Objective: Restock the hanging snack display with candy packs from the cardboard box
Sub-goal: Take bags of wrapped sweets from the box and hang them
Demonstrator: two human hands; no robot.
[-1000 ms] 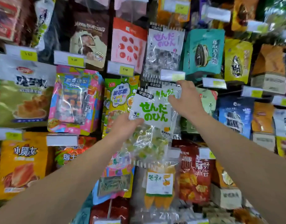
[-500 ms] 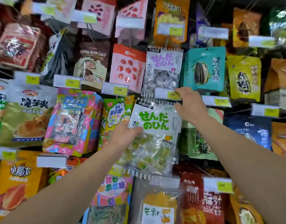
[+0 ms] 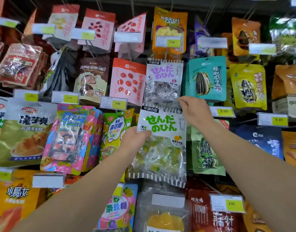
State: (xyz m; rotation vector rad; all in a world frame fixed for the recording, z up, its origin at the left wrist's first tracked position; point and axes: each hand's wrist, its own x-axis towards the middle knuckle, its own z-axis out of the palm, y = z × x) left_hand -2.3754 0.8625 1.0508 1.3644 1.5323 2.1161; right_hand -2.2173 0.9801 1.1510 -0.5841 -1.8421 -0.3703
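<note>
L hand [image 3: 135,141] grips left edge of clear plastic candy pack w/ green lettering [image 3: 160,144], thumb on front. R hand [image 3: 194,111] pinches its top right corner, just under clear purple-lettered pack [image 3: 164,81]. Teal seed pouch [image 3: 205,79] above R hand.

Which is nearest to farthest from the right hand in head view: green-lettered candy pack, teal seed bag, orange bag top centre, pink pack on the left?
From the right hand:
1. Green-lettered candy pack, touching, just below-left.
2. Teal seed bag, above-right.
3. Orange bag, top centre.
4. Pink pack, far left.
</note>
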